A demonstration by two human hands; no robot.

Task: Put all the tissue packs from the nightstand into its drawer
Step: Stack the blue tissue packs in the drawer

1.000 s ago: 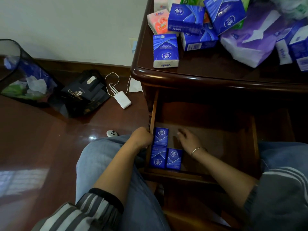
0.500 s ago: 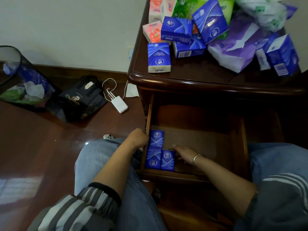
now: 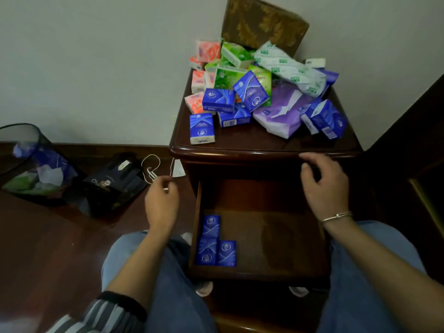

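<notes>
Several tissue packs in blue, pink, green, purple and white are piled on the dark wooden nightstand (image 3: 264, 146). One blue pack (image 3: 201, 128) stands alone near the top's front left edge. The drawer (image 3: 262, 272) below is pulled open, with three blue packs (image 3: 214, 241) lying flat in its front left corner. My left hand (image 3: 162, 200) hovers left of the drawer, fingers loosely curled and empty. My right hand (image 3: 324, 186) is raised over the drawer's right side, just below the nightstand's front edge, fingers spread, holding nothing.
A mesh waste bin (image 3: 28, 164) with a blue liner stands on the floor at left. Beside it lie a black bag (image 3: 113, 181) and a white cable (image 3: 151, 169). A brown patterned cushion (image 3: 264, 22) leans on the wall behind the pile. My knees flank the drawer.
Both hands have lifted out of the drawer, leaving the three blue packs there. The camera has tilted up, showing the whole nightstand top.
</notes>
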